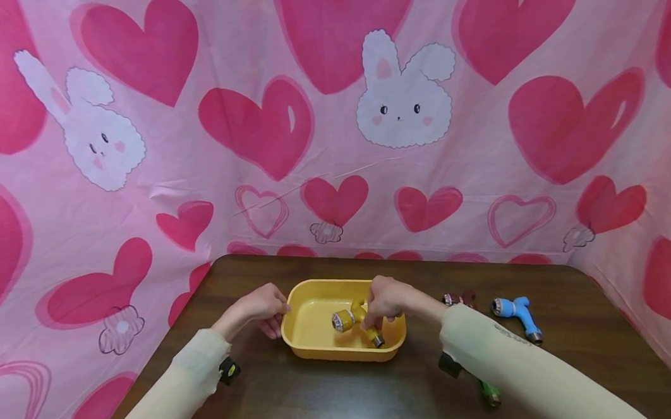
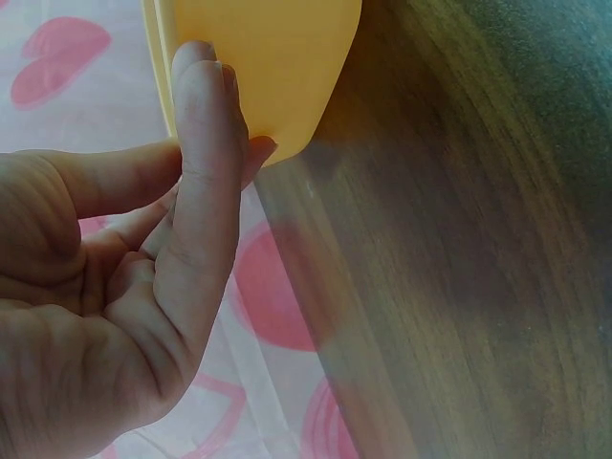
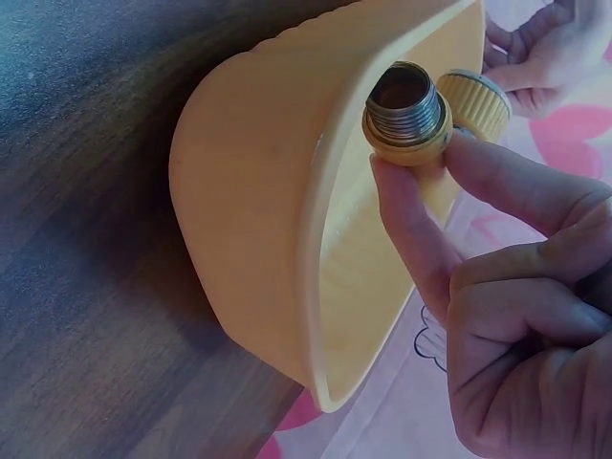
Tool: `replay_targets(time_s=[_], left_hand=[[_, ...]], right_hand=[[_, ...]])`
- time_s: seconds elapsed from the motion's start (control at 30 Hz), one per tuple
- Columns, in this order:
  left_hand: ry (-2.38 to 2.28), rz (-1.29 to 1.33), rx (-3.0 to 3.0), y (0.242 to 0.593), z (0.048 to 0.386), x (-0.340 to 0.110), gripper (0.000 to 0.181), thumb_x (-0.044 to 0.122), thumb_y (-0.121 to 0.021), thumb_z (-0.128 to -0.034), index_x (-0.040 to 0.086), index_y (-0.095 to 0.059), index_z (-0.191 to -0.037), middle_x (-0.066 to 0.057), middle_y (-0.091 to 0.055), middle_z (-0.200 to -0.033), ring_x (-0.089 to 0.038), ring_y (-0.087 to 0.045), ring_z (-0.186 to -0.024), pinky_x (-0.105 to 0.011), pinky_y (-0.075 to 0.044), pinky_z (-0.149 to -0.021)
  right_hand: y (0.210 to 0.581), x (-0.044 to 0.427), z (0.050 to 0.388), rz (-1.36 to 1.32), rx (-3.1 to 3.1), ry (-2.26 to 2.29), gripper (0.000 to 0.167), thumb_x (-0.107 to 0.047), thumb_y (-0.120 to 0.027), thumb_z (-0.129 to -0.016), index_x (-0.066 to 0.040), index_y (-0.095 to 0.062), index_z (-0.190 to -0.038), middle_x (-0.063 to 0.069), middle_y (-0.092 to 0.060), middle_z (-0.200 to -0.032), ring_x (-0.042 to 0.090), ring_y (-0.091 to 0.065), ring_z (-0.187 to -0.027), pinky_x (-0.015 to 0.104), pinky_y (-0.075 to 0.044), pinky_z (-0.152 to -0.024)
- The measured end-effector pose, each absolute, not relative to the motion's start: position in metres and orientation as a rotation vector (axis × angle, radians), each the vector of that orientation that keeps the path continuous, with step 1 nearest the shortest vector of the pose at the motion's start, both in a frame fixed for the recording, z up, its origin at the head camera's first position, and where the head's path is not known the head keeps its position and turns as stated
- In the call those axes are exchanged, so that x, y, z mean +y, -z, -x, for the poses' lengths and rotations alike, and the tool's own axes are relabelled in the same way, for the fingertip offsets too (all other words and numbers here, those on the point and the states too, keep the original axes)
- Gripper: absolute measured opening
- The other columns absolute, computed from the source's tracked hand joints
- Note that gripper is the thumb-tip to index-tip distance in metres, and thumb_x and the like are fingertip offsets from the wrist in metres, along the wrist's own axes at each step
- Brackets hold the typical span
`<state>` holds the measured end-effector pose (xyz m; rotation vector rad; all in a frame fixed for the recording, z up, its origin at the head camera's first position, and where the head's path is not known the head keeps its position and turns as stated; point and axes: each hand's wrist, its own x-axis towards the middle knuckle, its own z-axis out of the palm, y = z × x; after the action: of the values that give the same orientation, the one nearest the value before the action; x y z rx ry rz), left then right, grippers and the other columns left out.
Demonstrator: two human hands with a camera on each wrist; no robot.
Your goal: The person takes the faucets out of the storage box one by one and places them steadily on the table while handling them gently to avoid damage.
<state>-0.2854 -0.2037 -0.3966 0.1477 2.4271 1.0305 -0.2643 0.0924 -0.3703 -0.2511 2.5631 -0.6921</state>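
Observation:
A yellow plastic basin (image 1: 313, 328) stands on the table in the head view. At its left end my left hand (image 1: 263, 307) pinches the rim between thumb and fingers; the left wrist view shows the same grip on the basin (image 2: 268, 67). Over the basin's right part, my right hand (image 1: 387, 298) holds a yellow tap (image 1: 347, 320) with a knob and a metal end. The right wrist view shows thumb and finger pinching the tap (image 3: 409, 143) beside its threaded mouth, near the rim. Fingers hide part of its body.
To the right lie a blue tap (image 1: 517, 314) and a dark red tap (image 1: 453, 299), partly hidden by my right forearm. A green tap (image 1: 490, 392) shows below that sleeve. The dark wooden table (image 1: 277, 402) meets a pink heart-patterned cloth (image 1: 333, 159) behind.

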Motion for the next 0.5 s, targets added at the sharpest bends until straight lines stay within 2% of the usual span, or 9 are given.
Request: replay_targets(time_s=[0.5], left_hand=[[-1.032,-0.149,2.433,0.396,0.285,-0.203,0.018,0.006,-0.062,-0.1043,-0.002,-0.077,-0.098,-0.016,-0.069,-0.072,-0.022,-0.07,-0.054,-0.036,-0.063,-0.056]], right_hand=[[0.365,0.104,0.253,0.259,2.591,0.76,0.031,-0.02,-0.093,-0.08,-0.006,-0.073,-0.062,0.001,-0.07,-0.058,0.008,-0.043,-0.043,0.017,-0.035,-0.04]])
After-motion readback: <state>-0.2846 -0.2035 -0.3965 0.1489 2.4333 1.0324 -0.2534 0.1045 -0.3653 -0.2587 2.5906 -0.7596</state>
